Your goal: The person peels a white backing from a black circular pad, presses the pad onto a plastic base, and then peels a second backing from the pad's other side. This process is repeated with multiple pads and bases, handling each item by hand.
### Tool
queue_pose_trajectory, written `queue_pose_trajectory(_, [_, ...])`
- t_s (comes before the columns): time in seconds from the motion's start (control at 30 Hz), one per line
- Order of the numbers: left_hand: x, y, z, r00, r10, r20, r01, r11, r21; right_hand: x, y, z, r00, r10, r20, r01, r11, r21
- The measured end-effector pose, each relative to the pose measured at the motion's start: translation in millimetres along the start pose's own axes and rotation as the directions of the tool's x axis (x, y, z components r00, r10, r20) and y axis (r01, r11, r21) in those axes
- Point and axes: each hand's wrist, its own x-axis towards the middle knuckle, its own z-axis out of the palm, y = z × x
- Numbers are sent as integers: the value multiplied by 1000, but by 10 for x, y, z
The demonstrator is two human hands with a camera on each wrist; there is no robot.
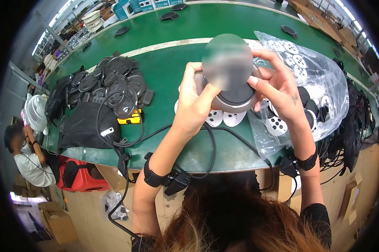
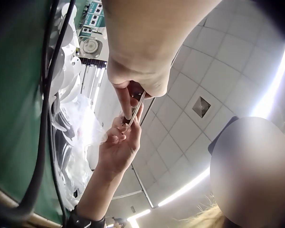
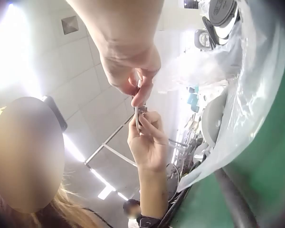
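We see the round disc (image 1: 237, 95) just left of the plastic bag (image 1: 337, 92), dark ringed face up toward the head, its edge-on line running from hand to hand. Under the bag spreads the green worktop (image 1: 166, 105), with a black pile (image 1: 114, 77) well to the bag's left; the left hand (image 1: 194, 101) and right hand (image 1: 278, 86), beside the bag, grip the disc's rim between thumbs and fingers.

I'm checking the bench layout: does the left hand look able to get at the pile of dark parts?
Probably, once freed: the left hand holds the round piece, but mostly green tabletop shows between it and the pile of dark parts.
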Motion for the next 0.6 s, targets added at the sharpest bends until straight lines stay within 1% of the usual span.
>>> queue_pose_trajectory(0.03, [-1, -9, 16, 999, 7, -31, -7, 1000, 13, 23, 18, -35, 995, 85, 60, -85, 996, 1])
queue_pose_trajectory(0.07, [9, -20, -8, 999, 14, -31, -14, 1000, 13, 53, 42, -78, 979, 167, 120, -168, 986, -6])
queue_pose_trajectory(0.1, [33, -48, -50, 998, 0, -67, 6, 996, 87, 91, 87, -144, 959, 235, 157, -233, 972, -31])
queue_pose_trajectory(0.13, [59, -81, -103, 994, -11, -106, 28, 987, 161, 151, 119, -193, 960, 229, 163, -227, 973, -34])
queue_pose_trajectory(0.17, [75, -108, -203, 994, 9, -107, 23, 957, 288, 218, 150, -233, 945, 294, 144, -289, 956, -57])
queue_pose_trajectory(0.2, [113, -161, -216, 971, 155, -180, -83, 932, 351, 295, 192, -269, 926, 357, 122, -350, 933, -79])
queue_pose_trajectory(0.23, [142, -158, -261, 957, 166, -240, -66, 924, 376, 394, 260, -313, 947, 312, 75, -314, 949, 14])
queue_pose_trajectory(0.27, [176, -147, -318, 939, 177, -296, -48, 916, 398, 524, 317, -349, 958, 285, -23, -286, 958, 2])
queue_pose_trajectory(0.3, [221, -140, -418, 927, 226, -300, -43, 857, 513, 620, 342, -370, 971, 228, -73, -225, 973, 50])
queue_pose_trajectory(0.33, [240, -91, -479, 913, 284, -293, -31, 765, 643, 680, 354, -383, 977, 173, -125, -162, 982, 95])
queue_pose_trajectory(0.37, [249, -66, -568, 895, 384, -229, -12, 533, 846, 709, 360, -419, 977, 169, -127, -157, 983, 95])
queue_pose_trajectory(0.4, [248, -20, -637, 876, 462, -138, 21, 249, 968, 730, 360, -472, 954, 264, -139, -255, 964, 79])
queue_pose_trajectory(0.43, [194, 76, -644, 902, 399, -167, 141, 94, 985, 740, 350, -519, 922, 357, -150, -351, 934, 64])
queue_pose_trajectory(0.47, [161, 82, -750, 903, 395, -168, 230, -115, 966, 711, 335, -565, 925, 351, -146, -346, 936, 60])
queue_pose_trajectory(0.53, [113, 99, -894, 913, 271, -306, 388, -342, 856, 567, 303, -611, 963, 231, -138, -247, 963, -111])
queue_pose_trajectory(0.57, [113, 113, -939, 914, 198, -355, 403, -339, 850, 494, 235, -610, 967, 138, -215, -195, 942, -273])
queue_pose_trajectory(0.6, [113, 94, -970, 913, 191, -360, 406, -338, 849, 483, 258, -741, 966, 146, -214, -203, 940, -274])
